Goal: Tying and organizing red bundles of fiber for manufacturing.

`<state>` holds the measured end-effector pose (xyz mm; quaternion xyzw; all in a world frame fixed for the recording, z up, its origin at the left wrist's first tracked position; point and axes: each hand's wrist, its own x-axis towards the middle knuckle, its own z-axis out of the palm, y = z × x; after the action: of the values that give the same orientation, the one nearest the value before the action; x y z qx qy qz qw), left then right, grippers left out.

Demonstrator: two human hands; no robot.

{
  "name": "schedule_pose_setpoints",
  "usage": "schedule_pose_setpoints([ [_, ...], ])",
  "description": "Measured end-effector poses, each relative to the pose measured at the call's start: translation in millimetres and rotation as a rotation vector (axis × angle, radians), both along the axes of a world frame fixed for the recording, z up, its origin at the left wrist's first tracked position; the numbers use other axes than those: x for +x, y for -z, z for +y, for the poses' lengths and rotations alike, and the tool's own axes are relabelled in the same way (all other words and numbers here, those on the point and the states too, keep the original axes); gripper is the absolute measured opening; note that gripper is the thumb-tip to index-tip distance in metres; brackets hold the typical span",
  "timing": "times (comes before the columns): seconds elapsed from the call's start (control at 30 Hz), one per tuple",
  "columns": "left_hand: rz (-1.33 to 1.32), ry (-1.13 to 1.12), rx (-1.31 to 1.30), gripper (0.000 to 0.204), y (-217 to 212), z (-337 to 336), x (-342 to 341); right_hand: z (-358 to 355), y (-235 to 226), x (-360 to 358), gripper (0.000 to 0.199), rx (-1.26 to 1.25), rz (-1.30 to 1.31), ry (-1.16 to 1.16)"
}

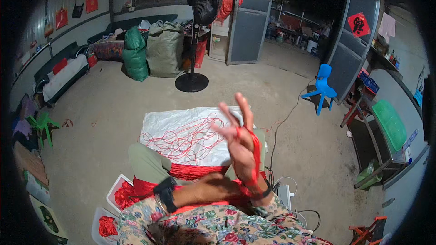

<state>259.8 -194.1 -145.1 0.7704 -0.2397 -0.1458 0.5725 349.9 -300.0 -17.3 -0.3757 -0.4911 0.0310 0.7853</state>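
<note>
My right hand (243, 152) is raised in front of me, its fingers stretched apart and a little blurred. Red cord (257, 152) loops round its palm and down to the wrist. Across my lap reaches my left hand (220, 186), close to the right wrist; its fingers are hidden, so what they hold does not show. Beneath both hands lies a thick bundle of red strands (195, 171) on my thighs. Past my knees, thin red string (186, 138) is strewn in loose loops over a white sheet (156, 120) on the floor.
White tubs (110, 196) with red material stand at my left. A power strip (285, 195) and cables lie at my right. Farther off are a standing fan (195, 41), stuffed sacks (164, 50), a blue chair (323, 86) and a side table (377, 140).
</note>
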Motion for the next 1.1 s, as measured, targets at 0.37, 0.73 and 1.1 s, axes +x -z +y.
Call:
schedule_pose_setpoints([
  [0.37,-1.007,-0.425,0.776,0.010,-189,56,-23,-21,46,-25,0.029,-0.386,-0.552,0.378],
  [0.73,-0.300,-0.026,0.498,0.020,-32,-14,11,-15,-3,12,0.024,-0.194,-0.281,0.539],
  [1.1,-0.988,-0.456,0.555,0.008,-166,71,5,-27,31,-37,0.019,-0.409,-0.596,0.500],
])
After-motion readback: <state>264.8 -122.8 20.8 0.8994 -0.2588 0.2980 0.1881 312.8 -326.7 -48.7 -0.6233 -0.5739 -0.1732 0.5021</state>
